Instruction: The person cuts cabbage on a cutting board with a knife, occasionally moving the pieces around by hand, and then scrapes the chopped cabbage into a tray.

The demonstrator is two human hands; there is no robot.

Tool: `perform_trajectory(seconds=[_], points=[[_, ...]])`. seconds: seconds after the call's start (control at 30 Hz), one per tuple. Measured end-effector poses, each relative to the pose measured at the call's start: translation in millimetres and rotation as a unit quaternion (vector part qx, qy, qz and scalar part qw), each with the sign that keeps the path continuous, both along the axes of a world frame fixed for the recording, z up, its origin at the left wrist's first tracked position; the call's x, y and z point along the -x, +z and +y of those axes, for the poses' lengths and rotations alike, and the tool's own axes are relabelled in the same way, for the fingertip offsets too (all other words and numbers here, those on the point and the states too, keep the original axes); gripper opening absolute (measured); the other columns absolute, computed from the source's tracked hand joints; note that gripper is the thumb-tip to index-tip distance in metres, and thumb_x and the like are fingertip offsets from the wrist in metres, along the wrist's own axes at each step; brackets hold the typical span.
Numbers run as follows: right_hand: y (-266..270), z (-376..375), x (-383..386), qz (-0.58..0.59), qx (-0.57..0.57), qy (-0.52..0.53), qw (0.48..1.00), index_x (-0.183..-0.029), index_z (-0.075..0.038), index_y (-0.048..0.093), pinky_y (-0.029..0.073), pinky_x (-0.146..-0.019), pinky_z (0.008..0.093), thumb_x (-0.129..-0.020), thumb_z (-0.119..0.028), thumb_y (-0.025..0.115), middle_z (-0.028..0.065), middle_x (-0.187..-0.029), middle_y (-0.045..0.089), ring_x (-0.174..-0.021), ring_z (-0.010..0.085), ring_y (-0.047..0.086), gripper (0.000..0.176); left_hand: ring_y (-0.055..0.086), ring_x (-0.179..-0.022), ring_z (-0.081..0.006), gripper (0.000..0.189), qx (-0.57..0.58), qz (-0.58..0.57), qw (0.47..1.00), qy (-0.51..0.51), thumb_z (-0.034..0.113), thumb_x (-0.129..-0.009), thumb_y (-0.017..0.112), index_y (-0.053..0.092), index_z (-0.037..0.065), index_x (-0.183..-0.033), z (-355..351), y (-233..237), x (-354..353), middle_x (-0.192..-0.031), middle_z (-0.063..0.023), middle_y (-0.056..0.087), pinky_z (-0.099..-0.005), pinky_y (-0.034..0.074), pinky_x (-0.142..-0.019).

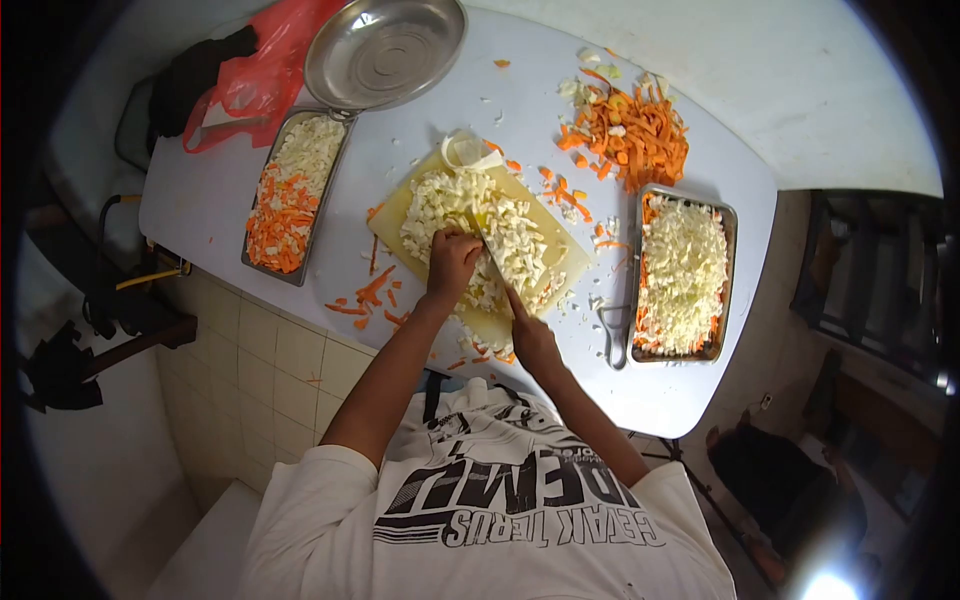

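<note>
Pale chopped cabbage (pixel 440 200) is spread over a yellowish cutting board (pixel 567 262) on the table. My right hand (pixel 535 342) grips the handle of a kitchen knife (pixel 492 250), whose blade points away from me across the cabbage. Close to the left side of the blade, my left hand (pixel 455 262) has its fingers curled down over cabbage; the fingertips are partly hidden. A curved white cabbage leaf (pixel 470 150) rests at the board's far corner.
On the left are a tray (pixel 283 205) of cabbage and carrot and a round metal lid (pixel 385 52). Carrot peelings (pixel 630 135) are heaped at the far right, above another filled tray (pixel 683 278). A peeler (pixel 614 338) lies beside it. A person (pixel 775 475) is at lower right.
</note>
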State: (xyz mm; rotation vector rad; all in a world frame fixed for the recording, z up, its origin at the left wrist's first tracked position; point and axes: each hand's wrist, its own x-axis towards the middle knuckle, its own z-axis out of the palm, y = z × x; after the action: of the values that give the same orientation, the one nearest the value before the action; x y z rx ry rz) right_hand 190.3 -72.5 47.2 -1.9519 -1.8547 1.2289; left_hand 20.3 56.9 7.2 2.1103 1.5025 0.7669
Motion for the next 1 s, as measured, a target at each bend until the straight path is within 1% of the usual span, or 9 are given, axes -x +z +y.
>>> perform_trajectory(seconds=[0.2, 0.3, 0.43, 0.53, 0.63, 0.73, 0.87, 0.97, 1.0], points=[[37, 16, -22, -0.001, 0.014, 0.025, 1.0, -0.152, -0.022, 0.017, 0.048, -0.06, 0.051, -0.092, -0.008, 0.049, 0.0228, -0.069, 0.061, -0.064, 0.0403, 0.062, 0.07, 0.057, -0.099, -0.0276, 0.014, 0.0, 0.01, 1.0, -0.024, 0.006, -0.081, 0.068, 0.072, 0.007, -0.095, -2, 4, 2, -0.095, -0.0068, 0.071, -0.0392, 0.041, -0.092], [59, -3, -37, -0.013, 0.025, 0.039, 0.999, -0.153, -0.026, 0.014, 0.05, -0.061, 0.0495, -0.094, -0.008, 0.045, 0.0206, -0.072, 0.061, -0.065, 0.0375, 0.062, 0.069, 0.057, -0.1, -0.0272, 0.015, 0.023, 0.006, 1.0, -0.018, 0.005, -0.08, 0.069, 0.073, 0.008, -0.095, -1, 4, 4, -0.095, -0.0059, 0.071, -0.0387, 0.041, -0.093], [32, -17, -40, -0.048, 0.052, 0.042, 0.997, -0.153, -0.027, 0.015, 0.052, -0.06, 0.0493, -0.094, -0.008, 0.045, 0.0215, -0.073, 0.062, -0.065, 0.0368, 0.064, 0.069, 0.056, -0.101, -0.0263, 0.016, 0.045, 0.006, 0.999, -0.015, 0.006, -0.08, 0.07, 0.074, 0.011, -0.094, -1, 6, 2, -0.095, -0.0047, 0.071, -0.0384, 0.042, -0.093], [9, -6, -30, -0.057, 0.031, 0.04, 0.997, -0.153, -0.029, 0.015, 0.053, -0.061, 0.0493, -0.094, -0.007, 0.044, 0.0221, -0.073, 0.062, -0.064, 0.0377, 0.064, 0.069, 0.058, -0.094, -0.0261, 0.016, 0.02, -0.011, 1.0, -0.021, 0.005, -0.079, 0.07, 0.073, 0.007, -0.094, -1, 4, 2, -0.088, -0.0059, 0.071, -0.0382, 0.043, -0.091], [3, -1, -27, -0.038, 0.026, 0.032, 0.998, -0.153, -0.03, 0.013, 0.052, -0.061, 0.0501, -0.093, -0.008, 0.045, 0.0222, -0.073, 0.062, -0.064, 0.0386, 0.063, 0.071, 0.059, -0.096, -0.0276, 0.017, 0.049, -0.007, 0.998, -0.041, 0.007, -0.079, 0.07, 0.072, 0.006, -0.095, 3, 6, 7, -0.09, -0.0081, 0.07, -0.0384, 0.046, -0.09], [14, -1, -34, -0.025, 0.029, 0.035, 0.999, -0.153, -0.03, 0.012, 0.051, -0.062, 0.051, -0.093, -0.009, 0.046, 0.0224, -0.074, 0.062, -0.066, 0.0393, 0.063, 0.072, 0.057, -0.101, -0.0304, 0.018, 0.059, -0.131, 0.988, 0.064, 0.008, -0.079, 0.071, 0.072, 0.006, -0.097, 20, 15, 3, -0.095, -0.0104, 0.068, -0.0395, 0.047, -0.089], [48, -19, -48, -0.025, 0.053, 0.047, 0.997, -0.153, -0.026, 0.011, 0.051, -0.064, 0.0515, -0.093, -0.011, 0.048, 0.023, -0.074, 0.062, -0.067, 0.0403, 0.063, 0.072, 0.063, -0.092, -0.0307, 0.019, -0.039, -0.085, 0.995, -0.033, 0.007, -0.079, 0.071, 0.07, 0.004, -0.097, 64, 41, -35, -0.097, -0.0129, 0.065, -0.0397, 0.05, -0.085], [64, -30, -56, -0.017, 0.049, 0.04, 0.998, -0.152, -0.022, 0.016, 0.05, -0.063, 0.0522, -0.092, -0.01, 0.049, 0.024, -0.073, 0.062, -0.067, 0.0421, 0.063, 0.07, 0.063, -0.087, -0.029, 0.018, 0.069, 0.042, 0.987, -0.136, 0.006, -0.076, 0.073, 0.069, 0.003, -0.093, 92, 11, -40, -0.093, -0.0126, 0.064, -0.04, 0.051, -0.081], [67, -33, -59, -0.008, 0.047, 0.033, 0.998, -0.152, -0.02, 0.017, 0.049, -0.063, 0.0527, -0.092, -0.009, 0.049, 0.0245, -0.072, 0.062, -0.066, 0.043, 0.062, 0.069, 0.062, -0.088, -0.0313, 0.014, 0.083, 0.024, 0.991, -0.107, 0.006, -0.076, 0.072, 0.068, 0.002, -0.089, 93, 16, -40, -0.093, -0.0153, 0.062, -0.043, 0.051, -0.079]])
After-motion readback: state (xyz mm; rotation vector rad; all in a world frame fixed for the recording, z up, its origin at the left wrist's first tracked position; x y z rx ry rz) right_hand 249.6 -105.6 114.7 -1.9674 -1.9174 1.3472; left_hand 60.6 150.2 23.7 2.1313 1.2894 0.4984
